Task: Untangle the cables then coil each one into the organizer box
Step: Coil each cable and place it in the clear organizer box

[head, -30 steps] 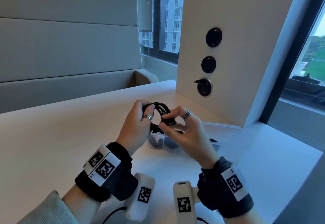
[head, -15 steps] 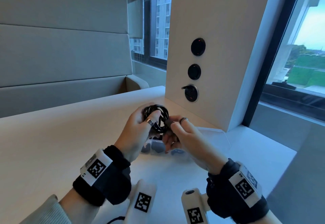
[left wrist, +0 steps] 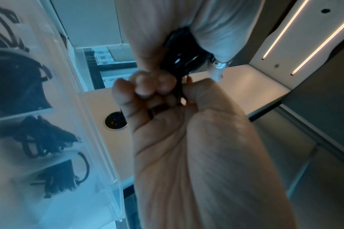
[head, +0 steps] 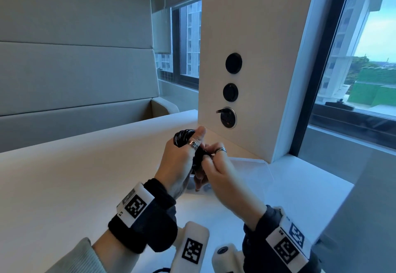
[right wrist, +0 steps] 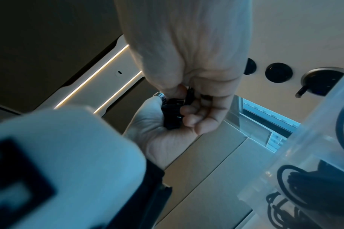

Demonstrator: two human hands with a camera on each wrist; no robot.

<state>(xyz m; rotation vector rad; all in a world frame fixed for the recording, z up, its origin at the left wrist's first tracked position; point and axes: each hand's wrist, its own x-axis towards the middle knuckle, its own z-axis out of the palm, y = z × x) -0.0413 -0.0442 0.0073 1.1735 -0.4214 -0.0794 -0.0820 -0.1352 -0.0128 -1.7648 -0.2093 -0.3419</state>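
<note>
**deskwatcher:** Black cable (head: 183, 138), already wound into a tight bundle, was up in the air between both hands, right above the clear plastic box (head: 260, 166) on the table (head: 64, 187). Left hand (head: 179, 166) had its fingers curled round the coil; right hand (head: 222, 179) was pinching the loose end against it.

**cordnerd:** Were other cables in the box?

**deskwatcher:** Yep, the wrist views showed dark coils sitting in separate compartments. Couldn't tell which slot was free, though.

**cordnerd:** My take: tuck that tail under a wrap and keep squeezing the loops until it's seated, or it'll probably spring open.

**deskwatcher:** Agreed, and lower it in flat rather than dropping it.
</note>
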